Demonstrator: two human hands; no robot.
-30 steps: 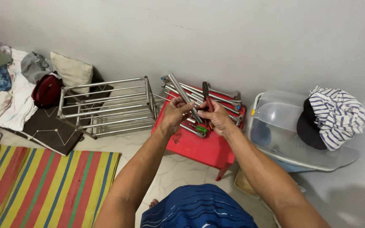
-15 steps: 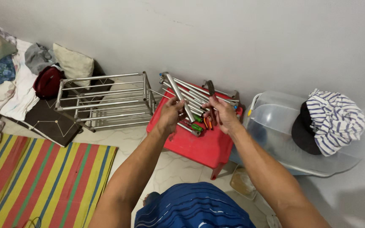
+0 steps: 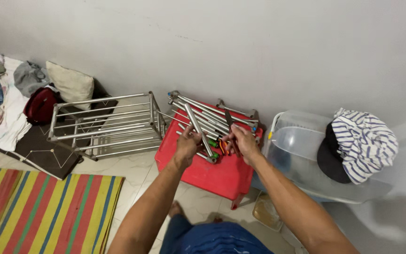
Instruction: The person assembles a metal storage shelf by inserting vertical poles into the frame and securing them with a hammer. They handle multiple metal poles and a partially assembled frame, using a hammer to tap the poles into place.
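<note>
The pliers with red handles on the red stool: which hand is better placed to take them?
The right hand, probably. It already rests at the pliers, while the left hand is on a metal tube beside them. Whether its grip has closed, I cannot tell.

Even, soft indoor light is given from above, with faint shadows thrown under the red stool (image 3: 212, 174) and clear bin (image 3: 306, 155), dull glints caught on the metal tubes (image 3: 198, 120), edges slightly bowed by the wide lens, and focus held throughout.
</note>
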